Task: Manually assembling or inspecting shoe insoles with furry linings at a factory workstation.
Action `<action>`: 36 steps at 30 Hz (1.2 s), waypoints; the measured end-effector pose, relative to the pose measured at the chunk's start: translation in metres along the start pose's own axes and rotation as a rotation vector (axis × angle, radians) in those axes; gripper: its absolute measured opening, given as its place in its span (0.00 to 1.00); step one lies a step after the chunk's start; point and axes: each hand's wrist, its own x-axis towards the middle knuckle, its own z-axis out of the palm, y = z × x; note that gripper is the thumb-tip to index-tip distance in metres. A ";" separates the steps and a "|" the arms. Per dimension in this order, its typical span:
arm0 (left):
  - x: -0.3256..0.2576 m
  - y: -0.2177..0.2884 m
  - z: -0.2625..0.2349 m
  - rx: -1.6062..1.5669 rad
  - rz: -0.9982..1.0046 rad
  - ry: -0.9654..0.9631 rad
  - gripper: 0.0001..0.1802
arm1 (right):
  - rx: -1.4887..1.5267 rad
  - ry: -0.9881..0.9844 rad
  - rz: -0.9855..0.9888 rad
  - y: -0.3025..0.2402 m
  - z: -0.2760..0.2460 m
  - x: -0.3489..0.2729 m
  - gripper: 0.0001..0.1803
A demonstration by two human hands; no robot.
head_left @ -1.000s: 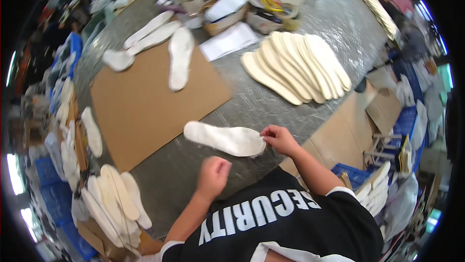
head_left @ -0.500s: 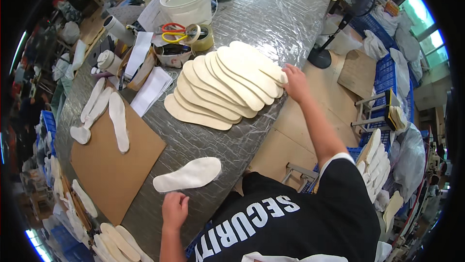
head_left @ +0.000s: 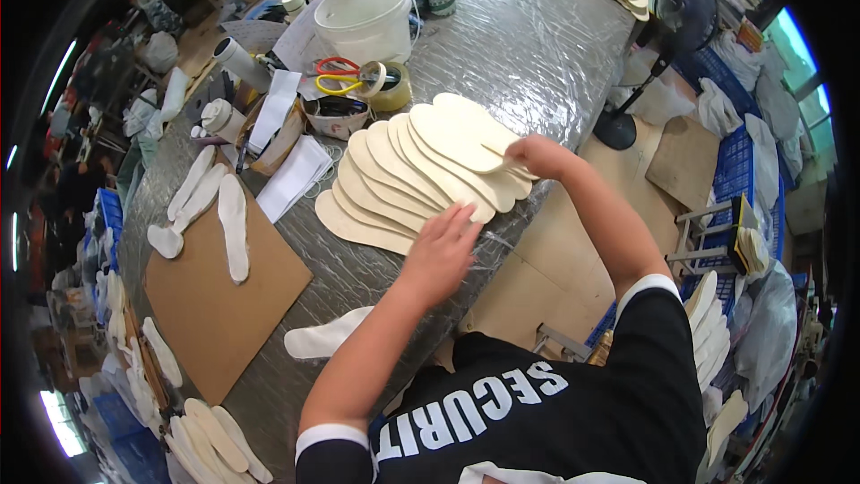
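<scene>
Cream insoles (head_left: pixel 383 181) lie fanned in an overlapping pile on the plastic-covered table. My right hand (head_left: pixel 536 156) is closed on the end of the top insole (head_left: pixel 453 137) at the pile's right side. At the near edge of the pile, my left hand (head_left: pixel 442 251) reaches in with its fingers stretched out, the fingertips touching an insole's end. My left forearm partly covers a single white insole (head_left: pixel 324 337) lying closer to me. Further left, several narrow white insoles (head_left: pixel 234 224) rest partly on a brown board (head_left: pixel 228 305).
Behind the pile stand a white bucket (head_left: pixel 363 23), scissors (head_left: pixel 339 75) with red and yellow handles, and a tape roll (head_left: pixel 391 90). White papers (head_left: pixel 294 178) lie left of the pile. Beyond the table's right edge are a black fan (head_left: pixel 685 14) and blue crates (head_left: pixel 736 162).
My left hand has moved up and right from beside the single white insole to the pile. My right hand has shifted slightly inward and now grips the top insole, which has turned a little.
</scene>
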 end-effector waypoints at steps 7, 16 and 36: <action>0.051 -0.035 0.050 -0.292 -0.324 -0.124 0.26 | 0.189 1.074 -0.336 -0.084 -0.035 -0.014 0.16; -0.001 -0.036 -0.042 -2.040 -0.456 0.542 0.48 | 0.023 0.736 -0.783 -0.181 0.091 -0.104 0.21; -0.240 -0.067 -0.103 -0.261 -0.438 -0.337 0.32 | 1.600 -0.188 0.543 -0.210 0.259 -0.140 0.21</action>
